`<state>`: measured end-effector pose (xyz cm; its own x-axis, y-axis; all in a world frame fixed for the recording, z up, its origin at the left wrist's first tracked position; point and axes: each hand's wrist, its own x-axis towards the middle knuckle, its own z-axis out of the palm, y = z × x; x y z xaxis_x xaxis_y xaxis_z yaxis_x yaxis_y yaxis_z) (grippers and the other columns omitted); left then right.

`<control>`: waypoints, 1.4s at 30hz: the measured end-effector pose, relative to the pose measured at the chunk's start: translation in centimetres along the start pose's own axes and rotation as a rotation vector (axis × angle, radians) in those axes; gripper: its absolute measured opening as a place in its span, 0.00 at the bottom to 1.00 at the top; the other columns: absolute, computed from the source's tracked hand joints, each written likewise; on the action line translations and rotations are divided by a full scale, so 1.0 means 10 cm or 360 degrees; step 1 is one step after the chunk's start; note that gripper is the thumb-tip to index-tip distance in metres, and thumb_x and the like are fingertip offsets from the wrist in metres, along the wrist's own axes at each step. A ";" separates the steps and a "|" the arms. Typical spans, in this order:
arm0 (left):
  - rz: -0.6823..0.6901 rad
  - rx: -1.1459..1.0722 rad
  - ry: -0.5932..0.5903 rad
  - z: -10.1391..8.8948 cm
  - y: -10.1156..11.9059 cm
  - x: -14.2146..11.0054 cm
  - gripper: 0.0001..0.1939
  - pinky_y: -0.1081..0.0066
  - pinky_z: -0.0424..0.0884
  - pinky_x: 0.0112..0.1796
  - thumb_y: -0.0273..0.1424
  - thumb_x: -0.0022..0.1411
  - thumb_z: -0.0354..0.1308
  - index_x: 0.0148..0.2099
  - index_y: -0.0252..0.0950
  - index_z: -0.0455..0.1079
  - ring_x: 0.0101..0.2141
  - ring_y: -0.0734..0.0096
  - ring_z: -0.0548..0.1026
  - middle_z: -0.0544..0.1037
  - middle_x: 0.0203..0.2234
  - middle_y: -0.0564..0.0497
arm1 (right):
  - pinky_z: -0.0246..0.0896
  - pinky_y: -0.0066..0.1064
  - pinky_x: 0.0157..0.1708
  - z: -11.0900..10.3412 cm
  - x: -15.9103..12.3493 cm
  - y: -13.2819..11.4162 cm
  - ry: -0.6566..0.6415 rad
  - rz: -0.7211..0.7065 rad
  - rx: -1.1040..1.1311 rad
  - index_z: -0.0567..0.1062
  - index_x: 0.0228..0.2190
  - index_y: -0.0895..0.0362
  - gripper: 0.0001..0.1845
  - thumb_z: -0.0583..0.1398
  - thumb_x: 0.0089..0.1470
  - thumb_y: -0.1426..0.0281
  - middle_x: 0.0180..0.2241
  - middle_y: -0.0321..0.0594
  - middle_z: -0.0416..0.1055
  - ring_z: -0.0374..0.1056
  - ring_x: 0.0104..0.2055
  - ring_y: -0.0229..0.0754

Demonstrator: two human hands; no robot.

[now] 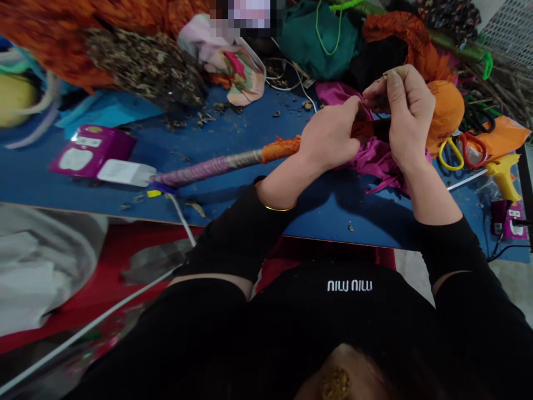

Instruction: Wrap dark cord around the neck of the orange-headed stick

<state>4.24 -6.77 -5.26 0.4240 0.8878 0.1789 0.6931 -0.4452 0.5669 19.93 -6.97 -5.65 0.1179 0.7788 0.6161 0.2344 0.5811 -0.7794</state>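
Note:
My left hand (pixel 333 133) is closed over a long wrapped rod (pixel 200 171), bound in pink, grey and orange, slanting across the blue table. My right hand (pixel 410 105) is raised close beside it, thumb and fingers pinched together at a small brownish bit that is too small to name. Bright pink cloth (pixel 375 158) lies bunched under and between both hands. Just right of my right hand sits a round orange cloth-covered bundle (pixel 447 111). My left fingertips are partly hidden behind the hand.
A purple packet (pixel 95 150) and a white plug-like block (pixel 125 172) lie left. Scissors with yellow and red handles (pixel 474 151) and a yellow glue gun (pixel 503 175) lie right. Dried leaves (pixel 145 66), orange cloth (pixel 45 36) and a green cloth bundle (pixel 320 41) crowd the back.

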 end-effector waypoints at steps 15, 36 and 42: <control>0.0336 0.0086 0.0144 0.10 -0.04 -0.10 0.15 0.52 0.73 0.45 0.38 0.68 0.56 0.54 0.53 0.77 0.45 0.48 0.83 0.88 0.45 0.49 | 0.76 0.33 0.37 -0.08 0.01 0.08 -0.0075 0.0173 0.0239 0.75 0.31 0.51 0.21 0.63 0.72 0.51 0.31 0.35 0.83 0.76 0.30 0.37; 0.0132 0.0393 0.0148 -0.20 0.00 -0.05 0.19 0.53 0.77 0.48 0.33 0.68 0.64 0.60 0.45 0.83 0.54 0.43 0.86 0.89 0.51 0.47 | 0.53 0.23 0.15 -1.30 0.44 -0.61 -0.0972 0.0800 -0.0856 0.83 0.22 0.57 0.16 0.72 0.49 0.89 0.16 0.32 0.75 0.68 0.16 0.30; 0.0234 0.0031 0.0212 -0.19 -0.17 -0.03 0.16 0.56 0.78 0.49 0.35 0.64 0.67 0.54 0.49 0.84 0.46 0.54 0.84 0.90 0.44 0.51 | 0.41 0.32 0.17 -1.49 0.52 -0.28 -0.0121 0.0450 -0.0542 0.80 0.19 0.56 0.21 0.68 0.49 0.92 0.14 0.28 0.70 0.57 0.13 0.26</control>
<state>1.84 -6.03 -4.70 0.4418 0.8199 0.3641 0.6410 -0.5725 0.5113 34.22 -8.10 1.42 0.1547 0.9183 0.3644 0.5090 0.2420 -0.8260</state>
